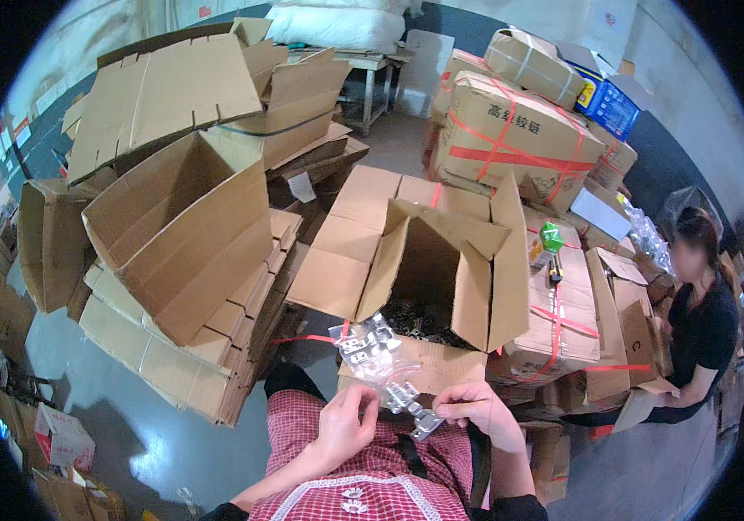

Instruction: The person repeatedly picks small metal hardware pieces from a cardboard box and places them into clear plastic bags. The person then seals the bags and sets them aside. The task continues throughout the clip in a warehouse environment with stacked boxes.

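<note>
My left hand [348, 420] pinches the near edge of a clear plastic bag [378, 365] just above my lap. Several shiny metal cabinet hinges [363, 345] lie in the far part of the bag. More hinge parts [402, 396] sit at its near end, by my left fingers. With thumb and fingers, my right hand [481, 413] grips a metal hinge [427, 423] close to these parts. Beyond my hands stands an open cardboard carton [508, 273], with many small dark metal pieces [417, 319] at its bottom. The bag's far end rests against the carton's near edge.
Flattened cartons [170, 352] and an open empty carton [183, 241] are stacked at left. Strapped boxes [515, 130] bearing writing rise behind. A yellow-black cutter [555, 270] and a green-white small box [546, 241] lie right of the carton. A person [701, 319] sits at far right.
</note>
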Tool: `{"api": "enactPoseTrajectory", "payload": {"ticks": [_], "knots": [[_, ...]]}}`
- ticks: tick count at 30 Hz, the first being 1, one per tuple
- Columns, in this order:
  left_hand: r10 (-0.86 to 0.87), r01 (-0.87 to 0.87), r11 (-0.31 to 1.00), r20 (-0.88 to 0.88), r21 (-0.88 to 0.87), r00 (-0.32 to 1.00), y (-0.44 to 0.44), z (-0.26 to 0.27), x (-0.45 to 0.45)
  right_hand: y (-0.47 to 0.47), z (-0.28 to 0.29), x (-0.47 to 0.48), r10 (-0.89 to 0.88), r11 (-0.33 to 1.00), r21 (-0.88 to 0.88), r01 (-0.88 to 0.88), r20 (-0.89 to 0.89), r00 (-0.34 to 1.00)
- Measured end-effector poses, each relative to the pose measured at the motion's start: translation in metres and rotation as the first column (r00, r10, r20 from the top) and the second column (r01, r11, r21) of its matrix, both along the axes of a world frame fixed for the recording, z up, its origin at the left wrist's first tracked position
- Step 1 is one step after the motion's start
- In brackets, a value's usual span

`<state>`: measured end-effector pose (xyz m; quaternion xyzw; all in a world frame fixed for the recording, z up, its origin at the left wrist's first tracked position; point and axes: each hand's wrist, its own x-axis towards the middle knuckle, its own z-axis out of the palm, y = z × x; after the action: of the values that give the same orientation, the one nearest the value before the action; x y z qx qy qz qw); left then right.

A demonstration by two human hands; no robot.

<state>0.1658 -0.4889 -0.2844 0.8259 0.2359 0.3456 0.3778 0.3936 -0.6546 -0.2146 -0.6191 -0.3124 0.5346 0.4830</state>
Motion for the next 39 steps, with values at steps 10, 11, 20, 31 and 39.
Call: {"api": "enactPoseTrajectory", "payload": {"ticks": [10,11,20,31,39], "knots": [[0.022,-0.025,0.989,0.025,0.142,0.999,-0.004,-0.008,0.001,0.011,-0.019,-0.011,-0.068,0.985,0.168,0.047,0.122,0.99],[0.018,-0.021,0.989,0.027,0.149,0.999,-0.004,-0.008,0.002,0.007,-0.018,-0.016,-0.097,0.98,0.197,0.029,0.342,0.935],[-0.042,0.033,0.945,0.021,0.325,0.999,-0.003,-0.002,0.008,0.007,-0.019,-0.022,-0.034,0.952,0.238,-0.192,0.705,0.708],[0.033,-0.01,0.98,-0.113,0.2,0.993,-0.012,0.001,0.001,0.026,-0.084,-0.031,-0.197,0.942,0.314,0.122,0.219,0.956],[-0.022,0.041,0.979,-0.095,0.202,0.995,-0.015,0.007,0.009,0.031,-0.111,-0.066,-0.546,0.786,0.361,0.502,0.023,0.838]]}}
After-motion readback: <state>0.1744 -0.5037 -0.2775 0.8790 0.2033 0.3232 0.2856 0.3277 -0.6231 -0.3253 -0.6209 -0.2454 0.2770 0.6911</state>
